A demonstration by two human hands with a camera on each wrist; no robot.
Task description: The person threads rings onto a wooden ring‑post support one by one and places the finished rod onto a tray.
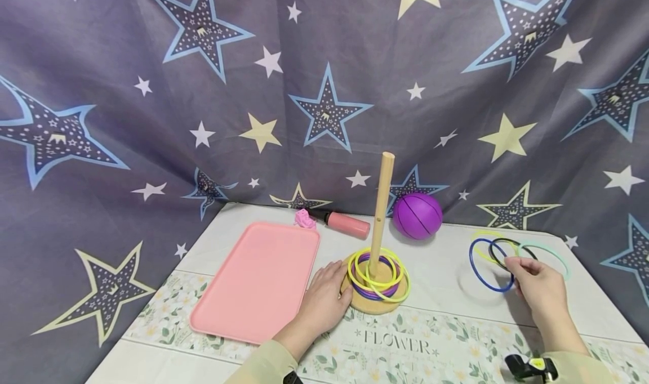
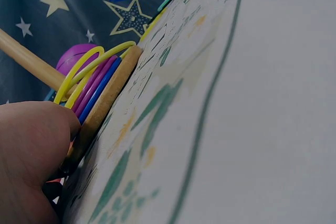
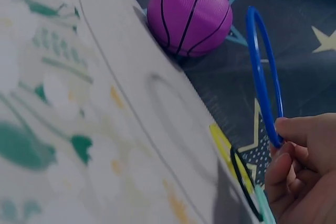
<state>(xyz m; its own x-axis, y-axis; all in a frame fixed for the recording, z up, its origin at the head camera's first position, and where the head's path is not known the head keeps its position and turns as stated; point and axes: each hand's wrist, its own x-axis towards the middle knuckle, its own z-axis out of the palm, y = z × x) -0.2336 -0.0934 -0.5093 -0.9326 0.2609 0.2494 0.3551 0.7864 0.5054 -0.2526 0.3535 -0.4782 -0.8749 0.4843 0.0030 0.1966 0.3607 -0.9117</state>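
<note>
My right hand pinches a blue ring between thumb and fingers, raised above the table at the right. Below and behind it lie a yellow ring, a black ring and a mint ring. My left hand rests against the left edge of the round wooden base, its fingers fairly straight. From that base rises a wooden post. Around the post's foot are stacked several rings, with yellow rings lying tilted over purple and blue ones.
Left of the post lies a pink tray. Behind it are a pink hand pump and a crumpled pink piece. A purple ball sits at the back, by the star-patterned curtain. A floral cloth covers the table.
</note>
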